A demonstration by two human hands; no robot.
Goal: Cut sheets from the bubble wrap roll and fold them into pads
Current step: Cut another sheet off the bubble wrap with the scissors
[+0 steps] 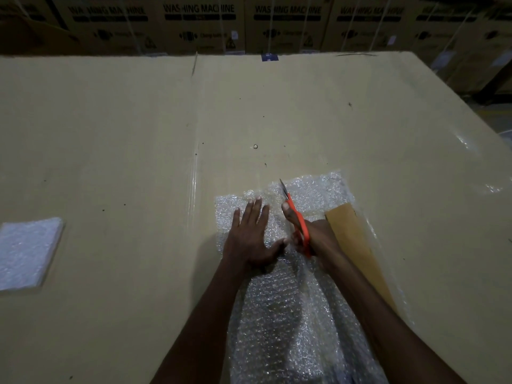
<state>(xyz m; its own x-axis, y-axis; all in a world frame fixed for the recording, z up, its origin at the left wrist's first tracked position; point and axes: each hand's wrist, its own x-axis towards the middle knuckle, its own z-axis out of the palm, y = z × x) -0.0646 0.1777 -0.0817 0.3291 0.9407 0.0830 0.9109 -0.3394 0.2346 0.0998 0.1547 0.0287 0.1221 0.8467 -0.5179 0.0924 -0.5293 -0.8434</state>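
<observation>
I see the clear bubble wrap sheet (291, 286) spread on the cardboard-covered table (124, 148), running from the near edge toward the middle. My left hand (250, 236) lies flat on it, fingers straight. My right hand (310, 234) has its grip closed around orange-handled scissors (297, 220), blades pointing away over the wrap. A folded bubble wrap pad (26, 253) sits far left, well apart.

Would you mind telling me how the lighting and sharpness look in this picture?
Head view: dim overall; glare streaks on the clear tape seam across the brown cardboard work surface; the far printed cardboard boxes are dark and blurred, wide-angle edges bow; orange-handled scissors stay crisp.
</observation>
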